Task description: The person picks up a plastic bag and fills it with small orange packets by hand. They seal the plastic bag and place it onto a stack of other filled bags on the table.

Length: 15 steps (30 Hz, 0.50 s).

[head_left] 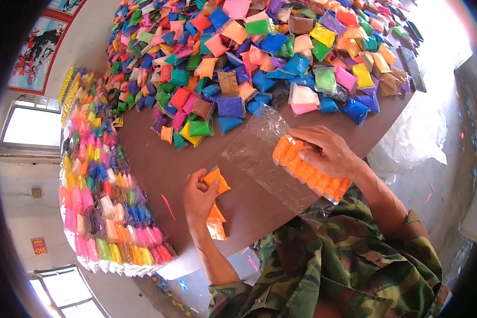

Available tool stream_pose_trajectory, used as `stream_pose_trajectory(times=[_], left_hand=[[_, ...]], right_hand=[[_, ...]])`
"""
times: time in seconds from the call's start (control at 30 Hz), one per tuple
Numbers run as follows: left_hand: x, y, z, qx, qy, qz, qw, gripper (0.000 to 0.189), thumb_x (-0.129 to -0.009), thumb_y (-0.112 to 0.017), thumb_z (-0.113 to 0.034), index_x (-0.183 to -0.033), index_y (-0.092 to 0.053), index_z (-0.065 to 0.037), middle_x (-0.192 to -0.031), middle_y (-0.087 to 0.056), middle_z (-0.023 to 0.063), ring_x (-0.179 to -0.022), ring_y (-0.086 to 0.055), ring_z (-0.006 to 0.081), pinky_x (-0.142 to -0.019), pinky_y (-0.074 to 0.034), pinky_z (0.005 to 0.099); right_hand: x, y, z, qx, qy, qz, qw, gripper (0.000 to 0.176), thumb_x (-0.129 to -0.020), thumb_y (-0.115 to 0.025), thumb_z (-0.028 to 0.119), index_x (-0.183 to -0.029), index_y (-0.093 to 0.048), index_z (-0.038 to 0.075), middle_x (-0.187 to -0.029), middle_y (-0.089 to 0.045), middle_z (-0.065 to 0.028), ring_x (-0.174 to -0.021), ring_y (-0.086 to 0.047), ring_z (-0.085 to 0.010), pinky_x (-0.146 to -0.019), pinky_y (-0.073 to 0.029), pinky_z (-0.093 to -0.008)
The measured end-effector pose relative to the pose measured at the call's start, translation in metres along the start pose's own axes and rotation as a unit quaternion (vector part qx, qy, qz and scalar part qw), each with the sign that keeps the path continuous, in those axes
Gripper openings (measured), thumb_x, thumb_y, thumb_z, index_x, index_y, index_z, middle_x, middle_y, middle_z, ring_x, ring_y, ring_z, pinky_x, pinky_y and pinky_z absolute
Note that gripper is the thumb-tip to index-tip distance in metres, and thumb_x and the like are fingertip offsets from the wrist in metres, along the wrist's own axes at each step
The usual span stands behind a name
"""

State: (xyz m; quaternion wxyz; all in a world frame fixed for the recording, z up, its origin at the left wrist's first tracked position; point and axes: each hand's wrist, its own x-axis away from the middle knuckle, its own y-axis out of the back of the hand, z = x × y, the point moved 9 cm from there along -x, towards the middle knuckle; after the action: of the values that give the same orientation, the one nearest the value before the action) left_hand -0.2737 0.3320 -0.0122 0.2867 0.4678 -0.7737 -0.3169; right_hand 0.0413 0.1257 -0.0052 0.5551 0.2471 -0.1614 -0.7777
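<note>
Between the thumb and fingers of my left hand (pixel 200 195) is a small orange packet (pixel 217 180). Below that hand more orange packets (pixel 215 222) lie near the table edge. My right hand (pixel 328 153) is wrapped over a row of orange packets (pixel 307 172), pressed side by side. This row lies on a clear plastic bag (pixel 254 153), whose open, crinkled film spreads out to the left and toward my lap. The two hands are apart, both over the brown table (pixel 159 159).
A large heap of small coloured packets (pixel 228 85) covers the far part of the table. Filled clear bags of coloured packets (pixel 100 212) are stacked along the left. A dark flat object (pixel 411 69) stands at the right edge, above white plastic sheeting (pixel 413 138).
</note>
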Motion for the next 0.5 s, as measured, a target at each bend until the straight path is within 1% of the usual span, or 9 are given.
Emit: stream_pose_trajectory(times=[0.07,0.17,0.23,0.27,0.33,0.37,0.43,0.47,0.5], left_hand=[[0.003,-0.002,0.009,0.060,-0.022,0.007,0.998,0.042,-0.087,-0.083,-0.006,-0.126,-0.071,0.003,-0.106,-0.068,0.0077,-0.083,-0.068,0.0127,-0.075,-0.058,0.0313],[0.028,0.003,-0.024,0.155,0.046,0.020,0.987,0.032,-0.091,-0.081,-0.005,-0.121,-0.071,0.002,-0.100,-0.069,0.0067,-0.077,-0.066,0.0107,-0.070,-0.058,0.0291],[0.038,-0.001,-0.036,0.239,0.006,-0.004,0.971,0.028,-0.093,-0.080,-0.005,-0.120,-0.072,0.001,-0.097,-0.070,0.0065,-0.076,-0.067,0.0105,-0.068,-0.058,0.0282],[0.043,-0.003,-0.042,0.280,-0.014,-0.018,0.960,0.026,-0.094,-0.079,-0.005,-0.119,-0.072,0.000,-0.096,-0.071,0.0065,-0.076,-0.068,0.0104,-0.067,-0.058,0.0277],[0.042,-0.017,-0.062,0.282,-0.040,-0.035,0.958,0.026,-0.095,-0.079,-0.006,-0.120,-0.072,0.000,-0.097,-0.072,0.0063,-0.080,-0.069,0.0101,-0.068,-0.059,0.0274],[0.040,-0.025,-0.073,0.283,-0.054,-0.043,0.957,0.026,-0.096,-0.079,-0.006,-0.120,-0.072,0.000,-0.098,-0.073,0.0062,-0.082,-0.070,0.0100,-0.069,-0.059,0.0273],[0.036,-0.056,-0.079,0.258,-0.087,-0.017,0.962,0.026,-0.098,-0.077,-0.006,-0.124,-0.071,-0.001,-0.100,-0.074,0.0061,-0.085,-0.071,0.0103,-0.072,-0.061,0.0275],[0.033,-0.071,-0.082,0.243,-0.103,-0.006,0.964,0.026,-0.100,-0.076,-0.005,-0.125,-0.070,-0.002,-0.101,-0.075,0.0060,-0.086,-0.071,0.0104,-0.073,-0.061,0.0275],[0.032,-0.084,-0.083,0.256,-0.088,-0.007,0.963,0.026,-0.099,-0.076,-0.006,-0.125,-0.072,-0.002,-0.101,-0.076,0.0067,-0.087,-0.072,0.0114,-0.074,-0.061,0.0283]], right_hand=[[0.000,0.000,0.000,0.003,-0.001,-0.001,1.000,0.051,-0.098,-0.069,0.017,-0.148,-0.065,0.011,-0.142,-0.069,-0.0153,-0.131,-0.063,-0.0386,-0.113,-0.050,-0.0474],[-0.001,0.000,-0.002,0.011,0.000,0.001,1.000,0.052,-0.098,-0.069,0.017,-0.149,-0.064,0.010,-0.142,-0.070,-0.0153,-0.131,-0.063,-0.0381,-0.112,-0.050,-0.0470],[-0.002,0.000,-0.001,0.016,0.002,0.004,1.000,0.054,-0.097,-0.070,0.018,-0.150,-0.063,0.010,-0.141,-0.070,-0.0157,-0.129,-0.064,-0.0376,-0.111,-0.051,-0.0462],[-0.002,0.000,-0.003,-0.005,-0.016,0.009,1.000,0.054,-0.098,-0.071,0.018,-0.151,-0.063,0.009,-0.142,-0.069,-0.0157,-0.129,-0.065,-0.0355,-0.109,-0.053,-0.0448],[-0.001,0.000,-0.007,-0.050,-0.051,0.018,0.997,0.054,-0.100,-0.072,0.017,-0.152,-0.061,0.007,-0.143,-0.068,-0.0159,-0.127,-0.067,-0.0312,-0.103,-0.055,-0.0420],[-0.002,0.000,-0.009,-0.053,-0.063,0.014,0.997,0.054,-0.100,-0.072,0.017,-0.152,-0.061,0.007,-0.143,-0.069,-0.0154,-0.123,-0.068,-0.0288,-0.099,-0.056,-0.0402],[-0.003,0.001,-0.013,-0.058,-0.087,0.002,0.995,0.054,-0.100,-0.072,0.016,-0.153,-0.060,0.006,-0.142,-0.070,-0.0144,-0.115,-0.071,-0.0239,-0.091,-0.058,-0.0366],[-0.004,0.005,-0.010,-0.035,-0.080,-0.008,0.996,0.054,-0.101,-0.072,0.019,-0.152,-0.061,0.006,-0.140,-0.071,-0.0156,-0.117,-0.071,-0.0272,-0.094,-0.058,-0.0385],[-0.007,0.010,-0.004,-0.013,-0.072,-0.018,0.997,0.053,-0.102,-0.071,0.021,-0.152,-0.061,0.006,-0.139,-0.071,-0.0167,-0.118,-0.071,-0.0306,-0.096,-0.057,-0.0404]])
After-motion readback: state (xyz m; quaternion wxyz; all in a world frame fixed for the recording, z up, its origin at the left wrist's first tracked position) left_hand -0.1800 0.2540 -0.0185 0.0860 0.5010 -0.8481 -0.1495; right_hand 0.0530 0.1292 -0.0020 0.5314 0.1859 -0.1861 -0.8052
